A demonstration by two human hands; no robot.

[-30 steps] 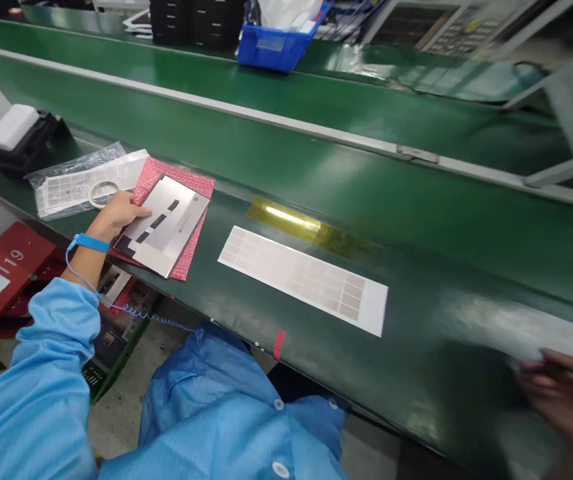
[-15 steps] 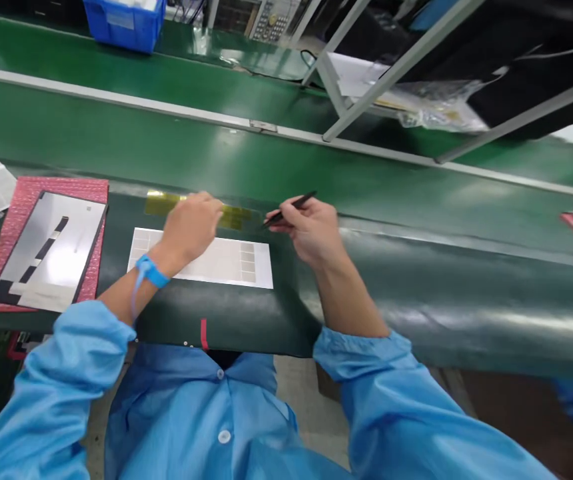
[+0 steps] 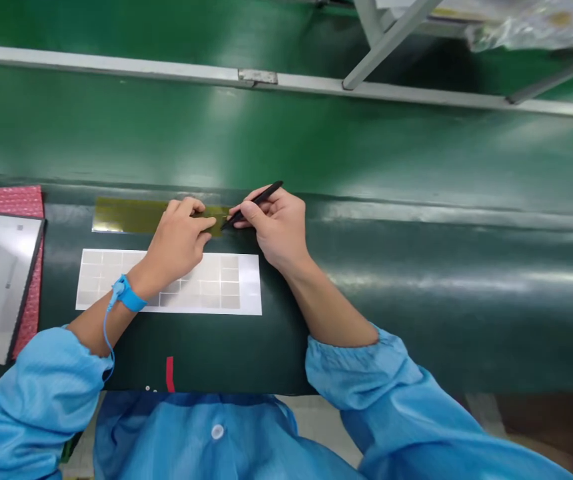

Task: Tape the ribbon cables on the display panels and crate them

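Right now the yellow film strip [image 3: 129, 216] lies flat on the green bench [image 3: 416, 320], its right end beneath the loosely curled fingers of the left hand [image 3: 179, 233], though whether they pinch it I cannot tell, while the right hand [image 3: 281, 223] has its fingers wrapped around a slim black tool [image 3: 254, 205] with the tip angled down at that end. Nearer the person, a white sheet of pale rectangles [image 3: 214, 277] sits under the left wrist; farther left, a silver panel [image 3: 9, 293] rests on pink wrap [image 3: 32, 300].
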